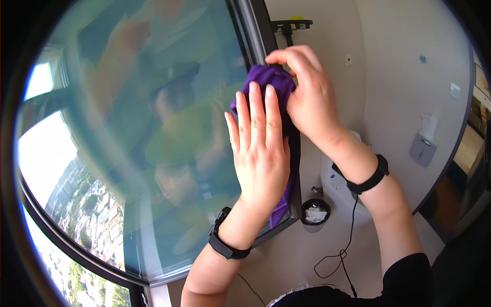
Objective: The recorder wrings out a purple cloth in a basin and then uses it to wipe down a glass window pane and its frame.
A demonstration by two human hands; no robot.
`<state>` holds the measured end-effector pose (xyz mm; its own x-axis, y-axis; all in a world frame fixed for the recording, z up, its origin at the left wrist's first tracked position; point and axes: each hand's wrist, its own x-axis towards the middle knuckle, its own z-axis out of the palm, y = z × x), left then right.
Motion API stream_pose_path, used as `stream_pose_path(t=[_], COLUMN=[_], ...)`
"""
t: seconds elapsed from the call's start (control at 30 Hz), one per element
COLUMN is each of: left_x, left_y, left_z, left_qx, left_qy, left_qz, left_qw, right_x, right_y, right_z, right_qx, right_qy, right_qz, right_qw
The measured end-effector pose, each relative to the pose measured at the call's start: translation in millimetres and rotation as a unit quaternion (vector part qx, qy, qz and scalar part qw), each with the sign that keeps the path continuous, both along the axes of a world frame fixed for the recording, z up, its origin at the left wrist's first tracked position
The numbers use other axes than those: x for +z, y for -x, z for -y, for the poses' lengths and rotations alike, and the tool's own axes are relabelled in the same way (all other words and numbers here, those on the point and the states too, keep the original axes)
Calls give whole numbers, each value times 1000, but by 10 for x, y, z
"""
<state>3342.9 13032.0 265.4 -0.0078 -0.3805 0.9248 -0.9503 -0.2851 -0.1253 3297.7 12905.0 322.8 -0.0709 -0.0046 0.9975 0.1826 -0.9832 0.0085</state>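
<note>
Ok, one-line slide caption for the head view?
Both hands, left hand and right hand, press a purple cloth against the window pane.

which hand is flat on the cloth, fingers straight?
The left hand: palm flat on the purple cloth, fingers straight. The right hand curls over the cloth's top.

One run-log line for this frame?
left hand flat on purple cloth | right hand gripping cloth top | cloth against window glass by frame
</note>
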Motion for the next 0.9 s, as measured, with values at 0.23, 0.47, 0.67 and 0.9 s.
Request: stream_pose_path(t=[0.23, 0.47, 0.67, 0.9], left_x=[509, 111, -357, -986], left_y=[-97, -248, -443, -363], left_z=[328, 387, 330, 309], left_qx=[24, 4, -2, 24], left_qy=[13, -55, -109, -153], left_qz=[93, 69, 71, 56], left_qw=[995, 996, 991, 986], right_x=[496, -67, -646, -1293], right_y=[-108, -189, -295, -175], right_z=[322, 453, 403, 366], right_qx=[3, 54, 109, 109], right_qy=[17, -37, -124, -180], right_qz=[72, 27, -12, -69], right_qw=[997, 997, 986, 975])
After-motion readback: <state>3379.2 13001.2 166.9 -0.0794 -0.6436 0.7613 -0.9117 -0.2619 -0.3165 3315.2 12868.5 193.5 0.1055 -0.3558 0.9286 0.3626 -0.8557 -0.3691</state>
